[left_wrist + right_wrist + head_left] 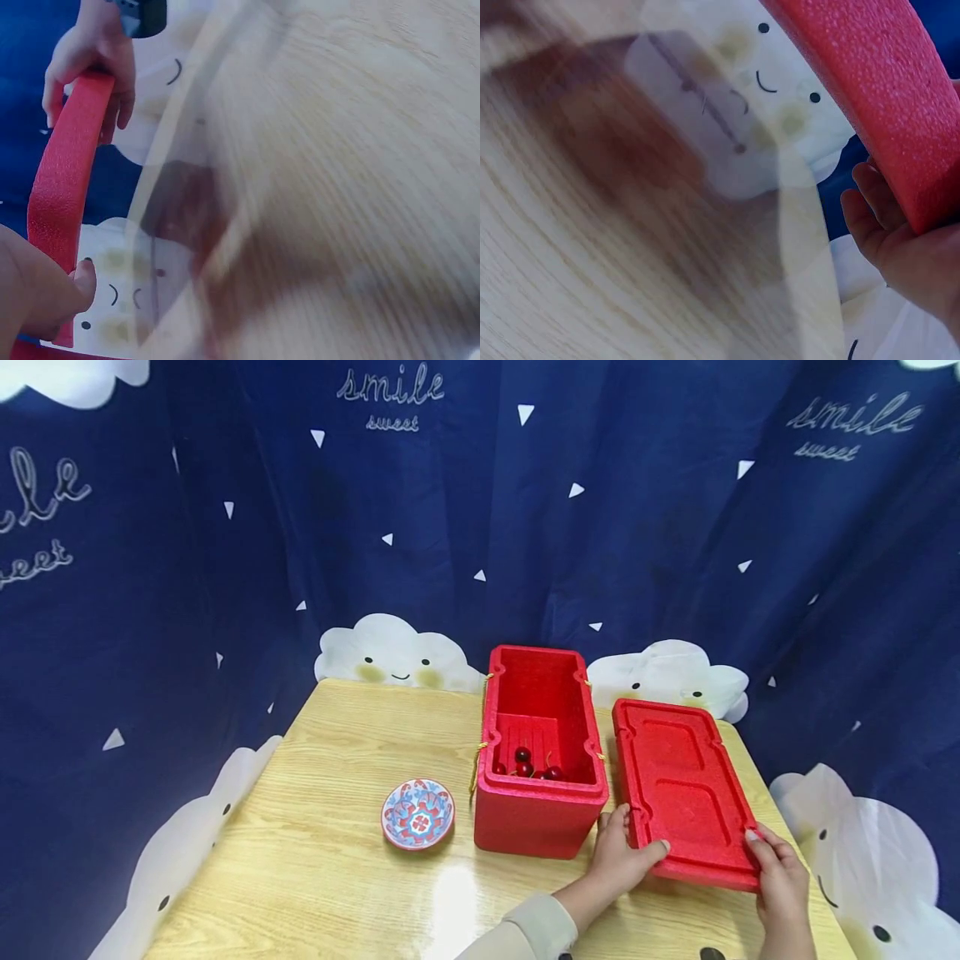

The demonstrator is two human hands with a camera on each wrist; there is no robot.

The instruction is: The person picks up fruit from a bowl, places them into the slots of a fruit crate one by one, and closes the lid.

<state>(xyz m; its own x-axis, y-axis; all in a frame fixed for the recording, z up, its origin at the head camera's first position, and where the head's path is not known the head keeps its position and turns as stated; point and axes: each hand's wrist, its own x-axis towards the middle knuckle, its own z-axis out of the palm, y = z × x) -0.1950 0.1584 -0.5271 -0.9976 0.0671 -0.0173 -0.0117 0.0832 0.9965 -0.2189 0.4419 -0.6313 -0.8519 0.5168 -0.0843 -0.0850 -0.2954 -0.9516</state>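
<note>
A red foam lid [697, 802] with two recessed panels lies between my two hands on the right of the head view. My left hand [621, 858] grips its near left corner, thumb on top. At the near right corner my right hand [782, 870] holds it, thumb over the edge. In the left wrist view the lid [69, 165] shows edge-on, with a hand at each end. The right wrist view has the right hand [919, 259] cupped round the lid's end. Left of the lid stands an uncovered red foam box [536, 817] with several dark red cherries [524, 768] inside.
A small bowl [417, 814] with a blue and red flower pattern sits on the wooden table [322, 860], left of the box. Yellow cord [476, 770] runs along the box's side. A dark blue curtain [450, 493] with white clouds surrounds the table.
</note>
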